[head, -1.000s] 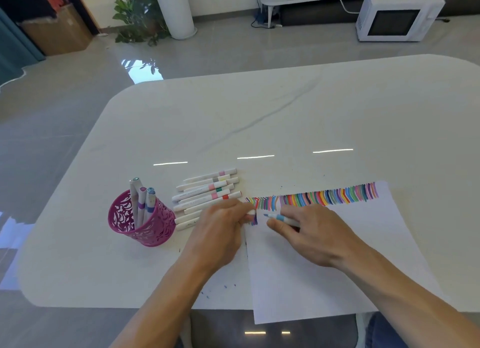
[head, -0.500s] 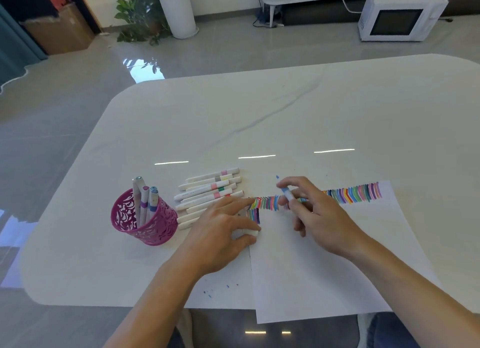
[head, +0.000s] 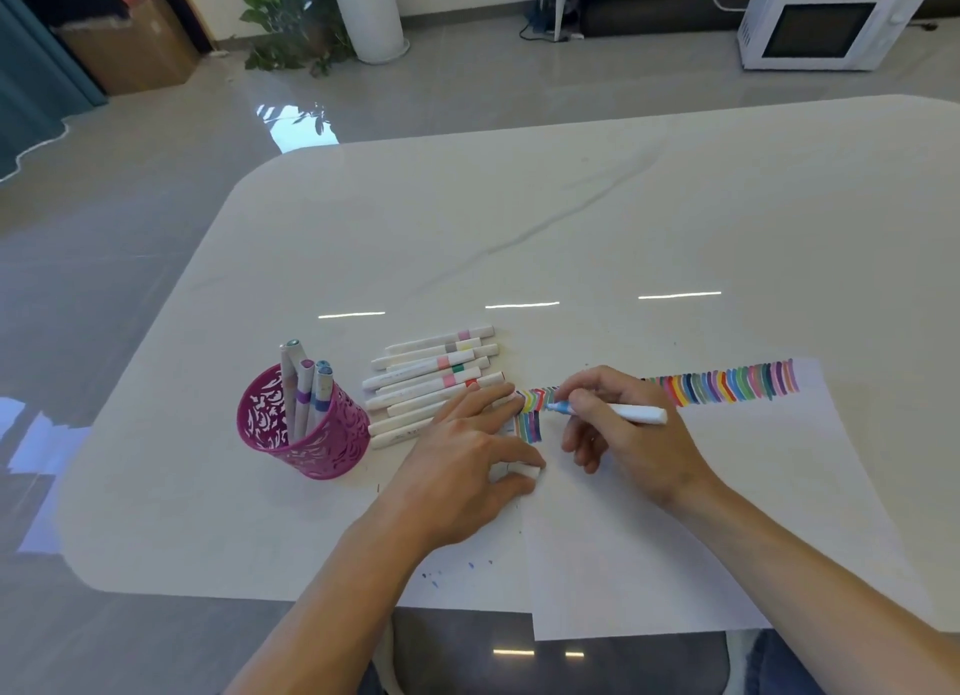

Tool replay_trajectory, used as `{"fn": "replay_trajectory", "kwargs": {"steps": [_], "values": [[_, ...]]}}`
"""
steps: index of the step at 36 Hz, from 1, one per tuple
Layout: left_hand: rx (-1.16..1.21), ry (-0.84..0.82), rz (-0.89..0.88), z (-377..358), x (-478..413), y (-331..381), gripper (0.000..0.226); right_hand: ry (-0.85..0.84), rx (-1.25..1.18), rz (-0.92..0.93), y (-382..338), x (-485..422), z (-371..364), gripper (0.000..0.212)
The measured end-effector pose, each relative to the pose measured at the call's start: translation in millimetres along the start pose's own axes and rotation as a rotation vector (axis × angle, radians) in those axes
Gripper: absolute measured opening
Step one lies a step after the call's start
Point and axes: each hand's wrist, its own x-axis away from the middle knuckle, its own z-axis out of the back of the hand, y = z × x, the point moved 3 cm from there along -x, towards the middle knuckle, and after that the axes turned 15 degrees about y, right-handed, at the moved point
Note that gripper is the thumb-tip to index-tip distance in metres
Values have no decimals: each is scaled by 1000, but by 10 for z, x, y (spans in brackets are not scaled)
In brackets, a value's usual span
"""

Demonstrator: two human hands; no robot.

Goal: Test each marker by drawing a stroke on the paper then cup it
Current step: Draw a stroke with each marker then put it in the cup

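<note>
Blue marker (head: 608, 412) lowered tip-first to the paper (head: 675, 528) since the earlier frame, gripped by the right hand (head: 636, 437), white cap (head: 527, 471) pinched by the left hand (head: 467, 458), rested on the sheet's edge.

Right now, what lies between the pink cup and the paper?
Head view: a row of white markers between pink cup and paper; left hand covers some ends.

Lighting was bright and even, glare streaks lay on the table (head: 571, 227) beyond the right hand (head: 634, 434) grip, frame edges bowed.
</note>
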Motion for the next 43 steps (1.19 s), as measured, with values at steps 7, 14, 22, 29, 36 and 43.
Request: {"fn": "replay_trajectory", "kwargs": {"steps": [7,14,22,29,36,43], "values": [[-3,6,12,-3,16,17,20,36,34,-13,54,-1,-11,11],[35,-6,25,7,5,1,20,51,91,-14,63,1,-10,18],[50,-34,31,6,0,23,19,61,129,6,71,2,-21,18],[34,-68,41,17,-18,38,22,55,171,8,80,-8,-25,19],[-16,-117,65,11,-27,70,24,48,164,-12,84,-16,-37,24],[-40,-151,91,20,-26,80,23,45,156,-22,73,-16,-43,28]]}}
